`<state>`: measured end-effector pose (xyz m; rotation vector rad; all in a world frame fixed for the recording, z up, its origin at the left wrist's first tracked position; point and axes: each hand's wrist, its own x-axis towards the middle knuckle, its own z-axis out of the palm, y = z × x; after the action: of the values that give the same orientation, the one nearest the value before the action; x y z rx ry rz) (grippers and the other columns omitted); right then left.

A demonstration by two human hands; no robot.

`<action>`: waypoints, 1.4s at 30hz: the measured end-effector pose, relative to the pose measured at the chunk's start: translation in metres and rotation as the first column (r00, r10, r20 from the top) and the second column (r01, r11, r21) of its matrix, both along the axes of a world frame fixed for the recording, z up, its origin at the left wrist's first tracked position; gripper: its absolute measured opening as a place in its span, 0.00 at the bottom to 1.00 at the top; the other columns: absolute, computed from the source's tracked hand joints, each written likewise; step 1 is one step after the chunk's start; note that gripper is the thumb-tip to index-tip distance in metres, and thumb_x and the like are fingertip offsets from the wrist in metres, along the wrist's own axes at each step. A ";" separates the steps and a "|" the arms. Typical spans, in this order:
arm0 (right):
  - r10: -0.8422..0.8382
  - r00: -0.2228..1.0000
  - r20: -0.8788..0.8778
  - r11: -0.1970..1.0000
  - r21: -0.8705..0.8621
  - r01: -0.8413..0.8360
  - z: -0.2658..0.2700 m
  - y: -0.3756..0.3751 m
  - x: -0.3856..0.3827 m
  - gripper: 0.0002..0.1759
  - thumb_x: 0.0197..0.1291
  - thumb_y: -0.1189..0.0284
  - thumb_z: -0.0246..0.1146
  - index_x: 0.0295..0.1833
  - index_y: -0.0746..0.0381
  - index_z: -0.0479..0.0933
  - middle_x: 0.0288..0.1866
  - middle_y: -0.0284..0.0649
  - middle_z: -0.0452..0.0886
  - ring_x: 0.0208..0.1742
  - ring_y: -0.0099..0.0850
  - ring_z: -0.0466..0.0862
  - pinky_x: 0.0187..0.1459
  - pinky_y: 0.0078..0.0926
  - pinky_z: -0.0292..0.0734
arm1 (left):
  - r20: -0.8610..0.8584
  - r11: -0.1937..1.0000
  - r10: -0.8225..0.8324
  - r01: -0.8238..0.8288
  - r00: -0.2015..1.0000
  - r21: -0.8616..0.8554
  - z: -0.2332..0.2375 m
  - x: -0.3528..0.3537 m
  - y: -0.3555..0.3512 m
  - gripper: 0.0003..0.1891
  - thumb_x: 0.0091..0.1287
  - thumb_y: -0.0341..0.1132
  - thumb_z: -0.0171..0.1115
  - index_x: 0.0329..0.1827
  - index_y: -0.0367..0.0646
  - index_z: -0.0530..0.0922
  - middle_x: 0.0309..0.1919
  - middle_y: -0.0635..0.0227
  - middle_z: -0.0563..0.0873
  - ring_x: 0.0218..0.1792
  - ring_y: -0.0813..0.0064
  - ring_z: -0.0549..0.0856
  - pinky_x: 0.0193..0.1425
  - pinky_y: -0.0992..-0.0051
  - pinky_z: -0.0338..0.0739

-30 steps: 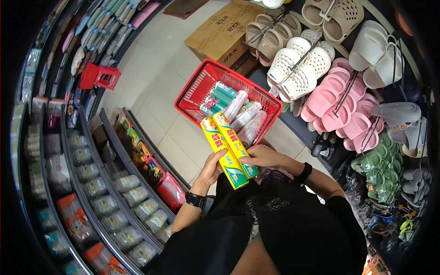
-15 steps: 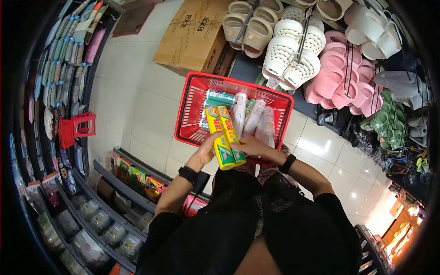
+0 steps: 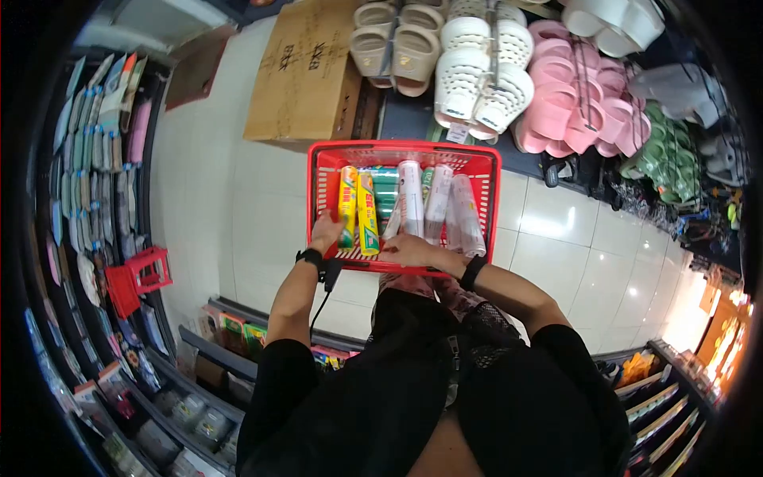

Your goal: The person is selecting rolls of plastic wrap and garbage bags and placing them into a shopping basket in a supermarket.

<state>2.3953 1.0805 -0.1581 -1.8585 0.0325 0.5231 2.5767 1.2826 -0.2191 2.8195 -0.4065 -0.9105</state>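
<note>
Loosely curled, left hand (image 3: 326,232) against the nearer of two yellow-and-green cylindrical rolls (image 3: 367,213) inside a red plastic basket (image 3: 404,146), right hand (image 3: 408,250) bent by the other's lower end, fingertips partly hidden, whether either grips unclear, white wrapped rolls (image 3: 411,199) partly covered.

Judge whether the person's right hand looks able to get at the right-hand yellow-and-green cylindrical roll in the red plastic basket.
Very likely yes: the right hand is close beside the near end of the roll, nothing lies across it, and the basket is open above.
</note>
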 end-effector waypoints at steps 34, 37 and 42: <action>-0.985 -0.126 -0.117 -0.092 -0.261 0.961 -0.001 -0.243 -0.753 0.21 0.54 0.56 0.59 0.44 0.63 0.79 0.35 0.45 0.83 0.31 0.33 0.84 0.38 0.31 0.78 | 0.216 0.544 -0.738 0.754 0.639 -0.368 0.038 -0.464 -0.482 0.18 0.51 0.26 0.58 0.46 0.36 0.71 0.38 0.55 0.77 0.41 0.57 0.79 0.49 0.64 0.72; -0.983 -0.121 -0.135 -0.087 -0.236 0.968 0.005 -0.293 -0.772 0.23 0.53 0.55 0.58 0.44 0.62 0.79 0.39 0.48 0.83 0.40 0.42 0.82 0.44 0.35 0.76 | 0.181 0.510 -0.799 0.806 0.573 -0.300 0.015 -0.498 -0.543 0.17 0.50 0.28 0.59 0.45 0.38 0.74 0.31 0.60 0.80 0.39 0.60 0.80 0.47 0.64 0.73; -0.979 -0.194 -0.062 -0.169 -0.281 0.945 -0.004 -0.386 -0.829 0.22 0.52 0.55 0.58 0.43 0.62 0.79 0.37 0.48 0.83 0.39 0.43 0.82 0.43 0.37 0.76 | -0.136 0.510 -0.860 0.833 0.492 -0.214 -0.001 -0.561 -0.679 0.15 0.52 0.28 0.60 0.43 0.36 0.75 0.29 0.59 0.83 0.30 0.64 0.84 0.34 0.68 0.78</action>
<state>1.5665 0.6946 -0.1618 -1.2187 1.7121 -0.4678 2.0154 0.6037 -0.2202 2.2311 -1.8632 -1.2571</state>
